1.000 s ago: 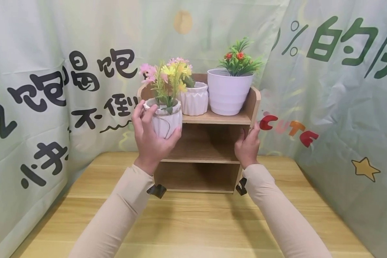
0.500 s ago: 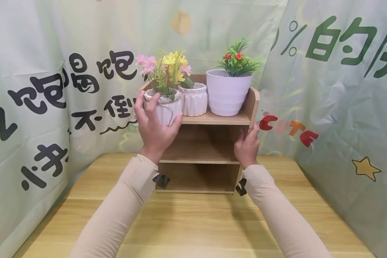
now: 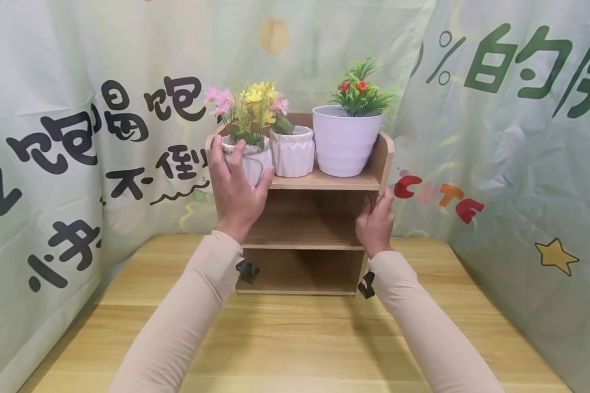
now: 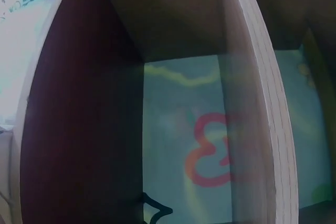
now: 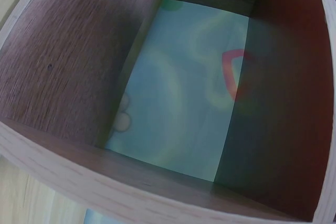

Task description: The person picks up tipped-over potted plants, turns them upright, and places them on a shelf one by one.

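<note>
we are gripping the small flower pot (image 3: 248, 164) with our left hand (image 3: 236, 188) at the shelf's (image 3: 324, 180) nine o'clock end, seemingly set down but not yet released, while our right hand (image 3: 375, 221) is clasping the shelf's three o'clock side.

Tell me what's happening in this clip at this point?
A person stands at a wooden shelf unit on a table. The left hand grips a small white ribbed pot of pink and yellow flowers at the left end of the top shelf, beside a second white ribbed pot and a larger white pot with red flowers. The right hand holds the unit's right side panel.
</note>
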Demonstrator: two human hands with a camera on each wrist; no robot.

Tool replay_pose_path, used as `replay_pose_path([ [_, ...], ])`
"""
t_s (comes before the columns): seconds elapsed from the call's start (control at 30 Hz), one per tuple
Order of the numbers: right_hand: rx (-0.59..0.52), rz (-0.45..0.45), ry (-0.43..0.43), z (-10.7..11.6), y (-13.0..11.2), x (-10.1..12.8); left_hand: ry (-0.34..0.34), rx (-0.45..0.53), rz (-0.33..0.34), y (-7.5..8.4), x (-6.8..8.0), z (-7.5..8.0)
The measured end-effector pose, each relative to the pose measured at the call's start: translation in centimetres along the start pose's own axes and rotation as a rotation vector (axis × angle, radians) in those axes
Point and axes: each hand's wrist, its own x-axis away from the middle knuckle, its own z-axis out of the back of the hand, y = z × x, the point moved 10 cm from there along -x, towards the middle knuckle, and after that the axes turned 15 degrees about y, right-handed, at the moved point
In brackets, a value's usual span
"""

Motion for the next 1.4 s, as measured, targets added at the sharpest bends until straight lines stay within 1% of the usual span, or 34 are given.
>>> replay_pose_path([
  [0.13, 0.000, 0.010, 0.005, 0.1, -0.2, 0.0, -0.027, -0.060, -0.050, 0.1, 0.1, -0.4],
  [0.3, -0.008, 0.009, 0.013, 0.2, -0.3, -0.1, -0.056, -0.106, -0.064, -0.1, 0.2, -1.0],
  [0.43, -0.007, 0.001, 0.014, 0.2, -0.2, 0.0, -0.127, -0.134, -0.033, -0.3, 0.4, -1.7],
  [0.57, -0.012, -0.001, 0.018, 0.1, -0.3, 0.0, -0.202, -0.140, 0.011, -0.6, 0.5, -2.6],
  [0.73, -0.006, 0.018, 0.014, 0.2, -0.4, -0.1, -0.260, -0.197, 0.043, -1.0, 0.5, -3.3],
  [0.9, -0.003, 0.008, 0.008, 0.1, -0.3, 0.1, -0.325, -0.251, 0.091, -1.6, 0.6, -3.8],
  [1.0, -0.003, -0.007, 0.006, 0.1, -0.2, 0.1, -0.383, -0.284, 0.114, -1.9, 0.6, -4.1],
  [1.1, -0.009, -0.022, 0.002, 0.0, -0.1, 0.2, -0.471, -0.316, 0.133, -2.3, 0.7, -4.4],
  [1.2, -0.012, -0.020, 0.007, 0.1, -0.1, 0.2, -0.564, -0.321, 0.160, -2.7, 1.1, -4.6],
  [1.27, -0.014, -0.008, 0.009, 0.2, -0.2, 0.1, -0.611, -0.315, 0.173, -2.9, 1.3, -4.6],
  [1.33, -0.015, 0.004, 0.008, 0.3, -0.2, 0.0, -0.625, -0.291, 0.175, -2.8, 1.5, -4.5],
  [1.4, -0.015, 0.011, -0.006, 0.3, -0.2, 0.0, -0.624, -0.259, 0.162, -2.6, 1.7, -4.2],
])
